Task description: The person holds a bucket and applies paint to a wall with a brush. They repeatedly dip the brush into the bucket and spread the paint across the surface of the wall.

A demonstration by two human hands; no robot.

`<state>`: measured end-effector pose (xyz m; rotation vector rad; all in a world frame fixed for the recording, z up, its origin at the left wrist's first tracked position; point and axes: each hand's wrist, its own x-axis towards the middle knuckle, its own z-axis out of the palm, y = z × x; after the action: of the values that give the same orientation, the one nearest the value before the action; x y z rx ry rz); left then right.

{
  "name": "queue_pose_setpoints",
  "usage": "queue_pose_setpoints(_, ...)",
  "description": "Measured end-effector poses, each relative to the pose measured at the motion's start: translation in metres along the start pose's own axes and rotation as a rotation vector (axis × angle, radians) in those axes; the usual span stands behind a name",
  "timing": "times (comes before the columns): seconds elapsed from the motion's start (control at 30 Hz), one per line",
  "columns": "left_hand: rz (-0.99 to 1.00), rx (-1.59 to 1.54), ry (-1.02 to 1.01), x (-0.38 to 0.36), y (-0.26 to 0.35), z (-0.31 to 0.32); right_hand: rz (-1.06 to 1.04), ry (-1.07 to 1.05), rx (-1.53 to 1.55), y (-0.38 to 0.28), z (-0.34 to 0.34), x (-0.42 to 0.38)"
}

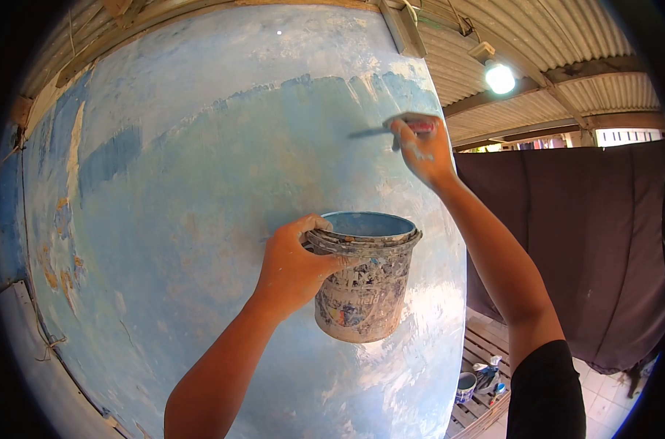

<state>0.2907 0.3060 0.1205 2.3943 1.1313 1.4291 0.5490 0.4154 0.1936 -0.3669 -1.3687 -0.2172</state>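
My left hand [296, 260] grips a paint-spattered bucket [365, 293] by its rim, the thumb across the outside and the fingers over the edge. The bucket hangs in front of the wall, and its inner wall is coated blue. Higher and to the right, my right hand [424, 150] is closed around the reddish handle of a paintbrush [369, 133]. The brush end points left at the wall and is blurred, so whether it touches cannot be told. Pale paint marks the right hand. Behind both hands is the wall [223, 168], patchy blue and white, with a darker blue-green band.
A dark cloth [566, 241] hangs to the right of the wall. Below it, a slatted wooden platform [471, 421] holds a small bucket [465, 388] and some bagged items [487, 373]. A lit bulb [500, 77] hangs under the corrugated roof [566, 33]. Paint peels at the wall's left.
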Motion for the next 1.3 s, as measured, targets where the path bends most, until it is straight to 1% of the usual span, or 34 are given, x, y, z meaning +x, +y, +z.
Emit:
queue_pose_setpoints(0.03, -0.006, 0.005, 0.026, 0.002, 0.002, 0.0, -0.044, 0.049, -0.003, -0.005, 0.003, 0.019)
queue_pose_setpoints(0.1, -0.013, 0.006, 0.039, 0.003, 0.004, 0.0, -0.15, 0.141, 0.045, 0.01, 0.018, 0.059)
queue_pose_setpoints(0.13, -0.023, 0.009, 0.048, 0.004, 0.004, 0.0, -0.152, 0.14, 0.045, 0.016, 0.023, 0.066)
queue_pose_setpoints(0.2, -0.039, -0.018, 0.055, 0.005, 0.001, -0.001, -0.035, 0.196, 0.014, 0.021, 0.029, 0.071)
queue_pose_setpoints(0.23, -0.058, -0.045, 0.061, 0.004, -0.001, -0.002, -0.031, 0.194, 0.013, 0.023, 0.028, 0.064)
queue_pose_setpoints(0.3, -0.043, -0.045, 0.078, -0.003, -0.007, -0.001, -0.065, 0.125, -0.2, 0.024, 0.019, 0.036)
queue_pose_setpoints(0.37, -0.033, -0.042, 0.101, -0.007, -0.009, -0.001, -0.023, 0.136, -0.243, 0.016, 0.007, 0.033)
queue_pose_setpoints(0.43, 0.009, 0.013, 0.085, -0.007, -0.007, -0.008, 0.155, 0.135, -0.188, 0.01, -0.001, 0.051)
queue_pose_setpoints(0.47, 0.008, 0.013, 0.091, -0.008, -0.006, -0.009, 0.091, 0.101, -0.104, 0.007, -0.005, 0.058)
queue_pose_setpoints(0.5, 0.016, 0.03, 0.091, -0.009, -0.003, -0.01, 0.085, 0.098, -0.102, 0.009, -0.003, 0.067)
queue_pose_setpoints(0.57, 0.019, 0.045, 0.091, -0.01, -0.002, -0.011, -0.025, 0.178, -0.085, 0.016, 0.006, 0.077)
queue_pose_setpoints(0.6, 0.034, 0.039, 0.107, -0.011, -0.001, -0.011, -0.065, 0.172, -0.018, 0.03, 0.009, 0.077)
queue_pose_setpoints(0.63, 0.048, 0.033, 0.119, -0.012, -0.001, -0.014, -0.065, 0.174, -0.019, 0.035, 0.011, 0.068)
queue_pose_setpoints(0.7, 0.046, 0.022, 0.135, -0.017, -0.002, -0.018, -0.092, 0.146, 0.002, 0.048, 0.009, 0.026)
queue_pose_setpoints(0.8, 0.046, 0.02, 0.173, -0.027, 0.004, -0.019, -0.007, 0.15, 0.033, 0.055, -0.013, -0.056)
queue_pose_setpoints(0.87, 0.032, 0.033, 0.181, -0.039, 0.005, -0.027, 0.039, 0.144, 0.067, 0.051, -0.027, -0.082)
queue_pose_setpoints(0.93, -0.004, 0.038, 0.189, -0.042, 0.009, -0.035, 0.124, 0.131, 0.118, 0.042, -0.038, -0.081)
queue_pose_setpoints(0.97, -0.011, 0.038, 0.182, -0.042, 0.009, -0.038, 0.134, 0.131, 0.115, 0.037, -0.037, -0.075)
queue_pose_setpoints(1.0, -0.017, 0.047, 0.183, -0.035, 0.021, -0.016, 0.129, 0.147, 0.176, 0.039, -0.056, -0.057)
queue_pose_setpoints(1.07, -0.029, 0.044, 0.171, -0.032, 0.024, -0.015, 0.135, 0.161, 0.221, 0.036, -0.047, -0.026)
queue_pose_setpoints(1.13, -0.017, 0.088, 0.14, -0.031, 0.021, -0.018, -0.127, 0.255, 0.06, 0.047, -0.031, -0.013)
queue_pose_setpoints(1.17, -0.012, 0.087, 0.13, -0.03, 0.017, -0.018, -0.125, 0.262, 0.052, 0.054, -0.03, -0.02)
queue_pose_setpoints(1.23, 0.003, 0.041, 0.154, -0.028, 0.008, -0.019, 0.068, 0.194, 0.034, 0.067, -0.03, -0.041)
queue_pose_setpoints(1.27, 0.002, 0.034, 0.146, -0.029, 0.009, -0.02, -0.001, 0.187, -0.109, 0.073, -0.035, -0.053)
queue_pose_setpoints(1.3, -0.006, 0.021, 0.13, -0.029, 0.011, -0.021, -0.003, 0.185, -0.116, 0.07, -0.043, -0.057)
